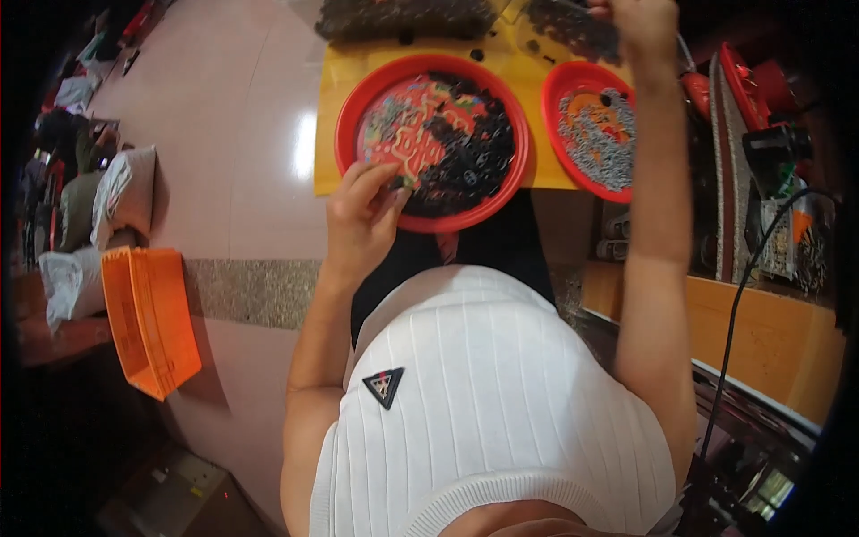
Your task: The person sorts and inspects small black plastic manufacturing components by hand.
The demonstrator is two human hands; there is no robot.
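My left hand is at the near left rim of a round red tray, its thumb and fingers pinched on a small dark part. Many small black parts are heaped over the right side of this tray, which has a printed bottom. My right hand reaches to the far right, fingers curled together over a clear bag or box of dark parts; what they grip is too small to tell. Under that forearm, partly hidden, a second red tray holds many small silvery metal pieces.
A yellow table carries both trays and a clear pack of dark parts at the back. An orange crate and white sacks stand on the floor at left. At right, a black cable hangs beside a cluttered bench.
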